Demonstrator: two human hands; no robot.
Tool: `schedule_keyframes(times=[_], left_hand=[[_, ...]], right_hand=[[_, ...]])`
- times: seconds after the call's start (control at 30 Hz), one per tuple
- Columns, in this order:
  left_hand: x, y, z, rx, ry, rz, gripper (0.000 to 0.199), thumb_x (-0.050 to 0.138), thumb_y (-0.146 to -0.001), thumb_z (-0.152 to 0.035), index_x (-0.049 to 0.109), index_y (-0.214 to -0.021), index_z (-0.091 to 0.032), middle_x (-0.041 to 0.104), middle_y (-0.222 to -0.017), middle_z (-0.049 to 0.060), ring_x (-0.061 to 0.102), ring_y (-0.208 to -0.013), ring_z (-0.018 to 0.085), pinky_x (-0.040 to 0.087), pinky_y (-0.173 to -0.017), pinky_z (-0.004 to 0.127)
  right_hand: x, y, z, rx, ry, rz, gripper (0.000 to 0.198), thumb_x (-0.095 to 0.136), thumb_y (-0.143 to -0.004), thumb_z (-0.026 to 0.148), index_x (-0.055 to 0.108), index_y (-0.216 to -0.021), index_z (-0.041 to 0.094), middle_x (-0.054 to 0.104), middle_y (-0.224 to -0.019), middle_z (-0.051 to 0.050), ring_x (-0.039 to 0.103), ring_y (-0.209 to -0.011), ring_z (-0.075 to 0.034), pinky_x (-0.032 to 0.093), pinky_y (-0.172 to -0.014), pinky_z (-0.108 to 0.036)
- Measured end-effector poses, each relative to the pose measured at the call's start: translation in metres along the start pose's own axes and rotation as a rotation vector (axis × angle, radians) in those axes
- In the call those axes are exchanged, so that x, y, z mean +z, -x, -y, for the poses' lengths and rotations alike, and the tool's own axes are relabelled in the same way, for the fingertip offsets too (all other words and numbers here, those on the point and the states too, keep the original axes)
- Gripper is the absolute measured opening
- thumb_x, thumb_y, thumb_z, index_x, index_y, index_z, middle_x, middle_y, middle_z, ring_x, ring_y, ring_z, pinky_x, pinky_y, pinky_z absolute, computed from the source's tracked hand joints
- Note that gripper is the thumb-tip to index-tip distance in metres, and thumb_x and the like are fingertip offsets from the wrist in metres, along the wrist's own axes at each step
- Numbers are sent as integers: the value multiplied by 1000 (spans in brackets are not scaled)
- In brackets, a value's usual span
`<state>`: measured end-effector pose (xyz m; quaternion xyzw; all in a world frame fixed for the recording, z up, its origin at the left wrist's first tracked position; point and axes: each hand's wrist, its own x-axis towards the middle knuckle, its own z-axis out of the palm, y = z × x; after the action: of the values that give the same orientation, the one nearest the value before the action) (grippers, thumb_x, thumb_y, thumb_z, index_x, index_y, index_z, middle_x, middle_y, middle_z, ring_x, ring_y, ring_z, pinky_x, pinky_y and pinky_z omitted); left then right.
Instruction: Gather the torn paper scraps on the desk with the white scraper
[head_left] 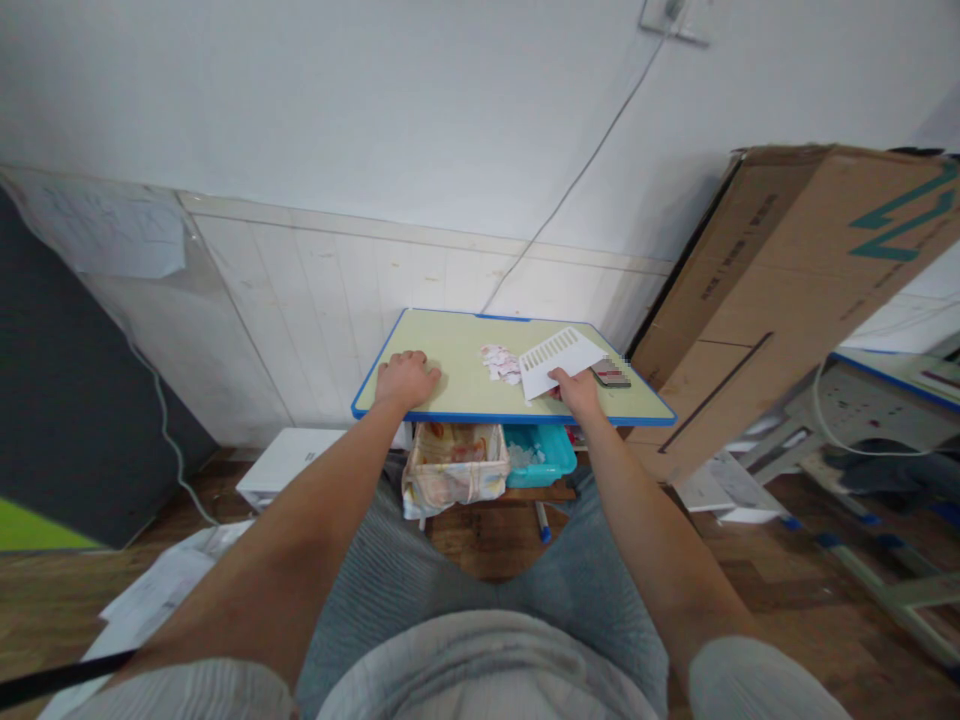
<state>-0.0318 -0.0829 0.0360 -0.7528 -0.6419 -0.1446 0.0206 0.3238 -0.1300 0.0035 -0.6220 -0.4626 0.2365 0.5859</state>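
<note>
My right hand (pixel 576 392) grips the lower edge of a white card with a row of slots (pixel 562 362), thumb on top. The card is tilted above the right half of a small desk. Just left of it lies a loose pile of small pinkish-white paper pieces (pixel 501 363). A dark flat object, perhaps a phone (pixel 612 373), rests on the desk beyond the card's right side, partly blurred out. My left hand (pixel 407 380) lies palm down on the left part of the desktop (pixel 457 385), fingers spread, with nothing visible in it.
Under the desk sit a cloth-lined basket (pixel 455 480) and a turquoise bin (pixel 551 465) with whitish bits inside. A tall cardboard box (pixel 750 290) leans at the right. A cable (pixel 577 180) runs down the wall behind the desk. Papers (pixel 161 590) lie on the left floor.
</note>
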Motion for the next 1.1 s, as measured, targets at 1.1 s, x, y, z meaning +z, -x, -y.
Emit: schedule_keyframes(times=[1.1], left_hand=[[4,-3,2,8,28,-12,60,49,-111,-49,77,-152,-15,73,-167,24,65,-155,42,52,-126,55]], right_hand=[[-5,8,5,24,-49,87,12,74,-68,33,66,-75,27,69,-58,-1,57,-51,-21,46,-49,-32]])
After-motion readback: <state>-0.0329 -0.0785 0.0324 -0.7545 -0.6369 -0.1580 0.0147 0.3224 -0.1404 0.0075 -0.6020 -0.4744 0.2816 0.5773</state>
